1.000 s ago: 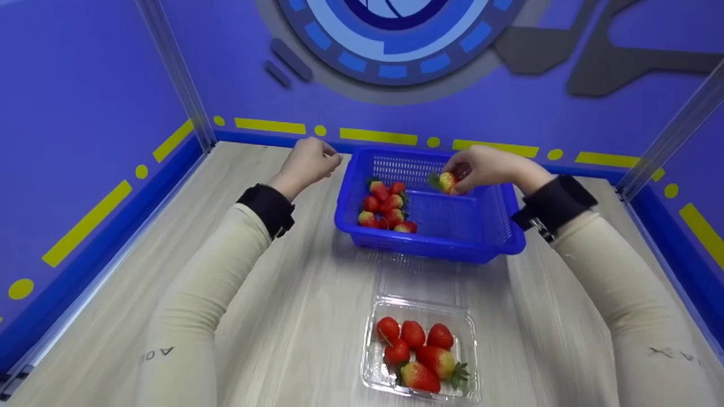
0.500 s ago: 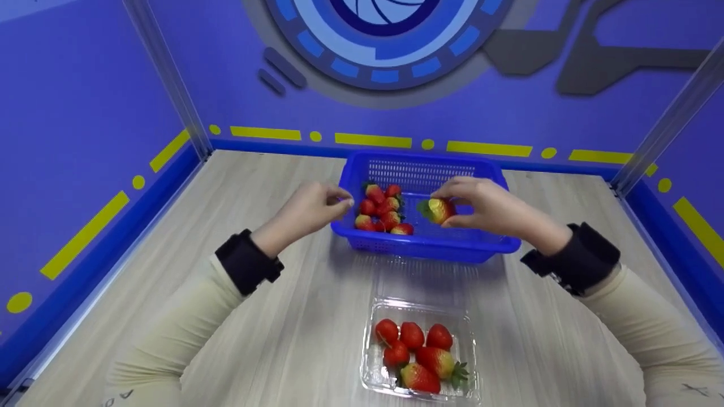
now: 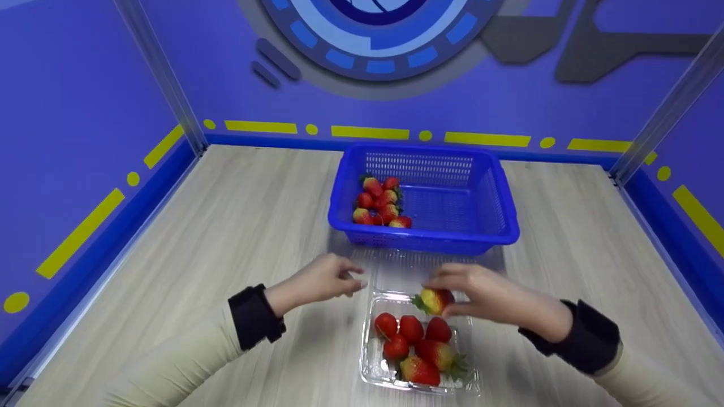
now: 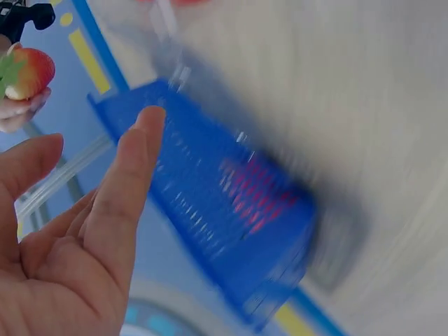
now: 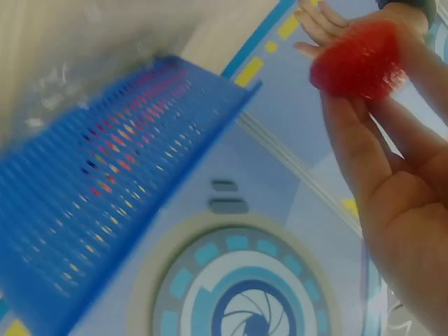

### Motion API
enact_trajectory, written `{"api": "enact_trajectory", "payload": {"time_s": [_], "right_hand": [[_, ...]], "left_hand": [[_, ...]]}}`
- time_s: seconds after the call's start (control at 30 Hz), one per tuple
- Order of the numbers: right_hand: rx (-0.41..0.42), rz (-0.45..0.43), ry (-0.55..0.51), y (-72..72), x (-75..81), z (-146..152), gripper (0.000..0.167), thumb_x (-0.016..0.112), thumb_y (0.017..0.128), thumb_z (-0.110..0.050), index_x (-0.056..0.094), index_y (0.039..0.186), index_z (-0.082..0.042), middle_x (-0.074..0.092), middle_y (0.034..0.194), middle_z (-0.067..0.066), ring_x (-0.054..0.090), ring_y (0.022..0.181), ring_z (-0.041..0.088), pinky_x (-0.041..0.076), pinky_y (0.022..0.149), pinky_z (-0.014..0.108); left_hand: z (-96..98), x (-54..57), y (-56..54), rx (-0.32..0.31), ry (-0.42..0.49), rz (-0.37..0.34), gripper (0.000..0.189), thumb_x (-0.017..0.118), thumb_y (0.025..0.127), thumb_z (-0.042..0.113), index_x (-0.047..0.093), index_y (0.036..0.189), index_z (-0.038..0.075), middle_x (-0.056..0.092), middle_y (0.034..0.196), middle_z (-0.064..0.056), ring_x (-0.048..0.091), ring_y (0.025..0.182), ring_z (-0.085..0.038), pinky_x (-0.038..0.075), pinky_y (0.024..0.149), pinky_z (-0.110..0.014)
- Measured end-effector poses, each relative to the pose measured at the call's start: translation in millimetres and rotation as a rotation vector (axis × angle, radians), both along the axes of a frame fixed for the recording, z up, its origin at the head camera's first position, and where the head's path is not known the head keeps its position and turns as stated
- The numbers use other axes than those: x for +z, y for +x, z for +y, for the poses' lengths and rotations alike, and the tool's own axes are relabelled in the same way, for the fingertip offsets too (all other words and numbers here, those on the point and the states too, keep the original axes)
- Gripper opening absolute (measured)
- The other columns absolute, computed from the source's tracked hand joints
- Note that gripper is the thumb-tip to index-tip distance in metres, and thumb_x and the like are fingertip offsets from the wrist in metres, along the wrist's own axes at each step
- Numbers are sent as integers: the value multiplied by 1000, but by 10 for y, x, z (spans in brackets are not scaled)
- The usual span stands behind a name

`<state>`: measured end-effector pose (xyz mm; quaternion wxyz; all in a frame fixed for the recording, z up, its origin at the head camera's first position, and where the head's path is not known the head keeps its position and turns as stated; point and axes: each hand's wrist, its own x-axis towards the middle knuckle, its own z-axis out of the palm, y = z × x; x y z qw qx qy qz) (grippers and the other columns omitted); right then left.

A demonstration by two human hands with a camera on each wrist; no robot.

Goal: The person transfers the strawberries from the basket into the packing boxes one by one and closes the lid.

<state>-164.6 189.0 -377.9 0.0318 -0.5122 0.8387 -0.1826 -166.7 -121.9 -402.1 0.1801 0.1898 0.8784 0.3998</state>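
My right hand (image 3: 481,297) pinches a strawberry (image 3: 434,301) between thumb and fingers, its green leaves pointing left, over the far part of the clear plastic box (image 3: 367,362). In the right wrist view the same strawberry (image 5: 360,61) shows its red side. Several strawberries (image 3: 418,370) lie in that box, one with leaves at the right. My left hand (image 3: 319,280) hovers left of the box's far side, holding nothing, with fingers loosely bent. In the left wrist view the left hand (image 4: 91,224) has its index finger stretched and its thumb apart.
Behind the box stands a blue perforated basket (image 3: 424,240), with several strawberries (image 3: 378,200) gathered at its left side. The box's clear lid (image 3: 407,277) lies folded back toward the basket. Blue panels (image 3: 254,85) enclose the wooden tabletop (image 3: 254,215) at the back and sides.
The right hand has carried the strawberry out of the basket and toward me, over the clear box. My left hand has also come nearer, from beside the basket to beside the box.
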Motion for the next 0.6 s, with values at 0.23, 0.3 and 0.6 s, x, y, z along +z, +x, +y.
{"api": "enact_trajectory", "payload": {"time_s": [0.23, 0.3, 0.6], "right_hand": [[-27, 14, 57, 232, -320, 60, 42, 82, 82, -12, 72, 121, 1, 72, 110, 10, 71, 98, 23, 63, 86, 34], [-47, 19, 67, 266, -389, 58, 43, 83, 81, -12, 72, 120, 1, 71, 110, 10, 71, 100, 24, 63, 88, 35], [-107, -10, 73, 347, -484, 36, 42, 83, 81, -14, 72, 119, 1, 70, 110, 10, 70, 99, 24, 63, 88, 34]], "left_hand": [[92, -322, 134, 126, 70, -210, 30, 70, 96, 15, 71, 113, -10, 78, 94, -22, 79, 82, -31, 65, 70, -35], [123, -379, 144, 147, 89, -242, 26, 71, 95, 14, 73, 107, -8, 78, 93, -22, 79, 81, -31, 65, 70, -36], [170, -512, 162, 137, 136, -246, 19, 74, 91, 12, 76, 97, -6, 78, 84, -19, 67, 60, -9, 61, 62, -25]]}}
